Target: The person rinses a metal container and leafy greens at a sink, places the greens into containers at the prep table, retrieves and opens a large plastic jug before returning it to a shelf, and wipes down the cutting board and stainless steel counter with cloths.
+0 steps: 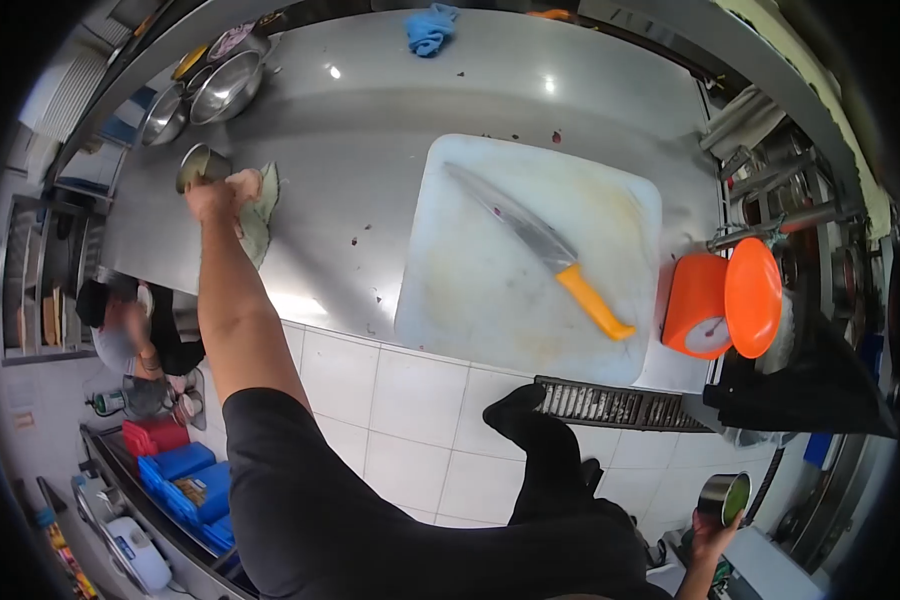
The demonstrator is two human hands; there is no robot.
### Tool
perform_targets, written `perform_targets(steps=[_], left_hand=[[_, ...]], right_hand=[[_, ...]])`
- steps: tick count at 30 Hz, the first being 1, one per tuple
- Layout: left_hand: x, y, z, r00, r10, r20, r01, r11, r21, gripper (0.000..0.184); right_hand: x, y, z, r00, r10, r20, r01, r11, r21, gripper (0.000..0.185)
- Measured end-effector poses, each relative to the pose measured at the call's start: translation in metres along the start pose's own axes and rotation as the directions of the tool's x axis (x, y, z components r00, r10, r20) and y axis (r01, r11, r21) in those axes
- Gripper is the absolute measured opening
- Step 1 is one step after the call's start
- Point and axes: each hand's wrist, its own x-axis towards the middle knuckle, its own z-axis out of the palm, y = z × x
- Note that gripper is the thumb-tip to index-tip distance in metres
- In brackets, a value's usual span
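Observation:
On the far left of the steel worktop, my left hand [210, 202] is closed at the near rim of a small metal cup [192, 163]. A crumpled pale green cloth [257, 225] lies just right of that hand, with a pinkish patch between them that I cannot make out. Low on the right, away from the worktop, my right hand [712, 545] grips a second metal cup [711, 492] with something green inside. A large knife with a yellow handle [596, 303] rests diagonally on the white cutting board [470, 290].
Metal bowls [228, 88] stand at the back left, a blue cloth [431, 30] at the back. An orange kitchen scale [692, 300] is right of the board. Another person [135, 335] is beyond the worktop's left end. A floor drain grate [620, 404] runs along the near side.

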Motion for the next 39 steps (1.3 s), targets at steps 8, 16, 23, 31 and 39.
perform_targets(steps=[8,16,23,31,39], left_hand=[[-0.010,-0.062,-0.026,-0.070,0.804,0.590,0.943,0.247,-0.224,0.120],[-0.429,-0.149,-0.006,0.457,0.450,0.767,0.143,0.814,-0.563,0.088],[-0.733,-0.214,0.026,0.121,-0.163,0.979,-0.410,0.890,0.199,0.071],[-1.087,-0.192,0.095,-0.021,-0.304,0.952,-0.859,0.493,0.139,0.055],[-1.502,-0.177,0.112,-0.566,-0.353,0.745,-0.731,0.631,-0.257,0.047]], right_hand=[[0.000,-0.006,0.017,0.999,-0.049,-0.009,0.050,0.968,0.244,0.061],[0.042,-0.030,-0.070,0.947,-0.150,-0.283,0.265,0.861,0.433,0.071],[0.123,-0.065,-0.235,0.828,-0.221,-0.515,0.462,0.789,0.404,0.066],[0.199,-0.161,-0.424,0.815,-0.133,-0.564,0.398,0.836,0.378,0.068],[0.258,-0.258,-0.553,0.792,-0.159,-0.589,0.411,0.852,0.324,0.073]])
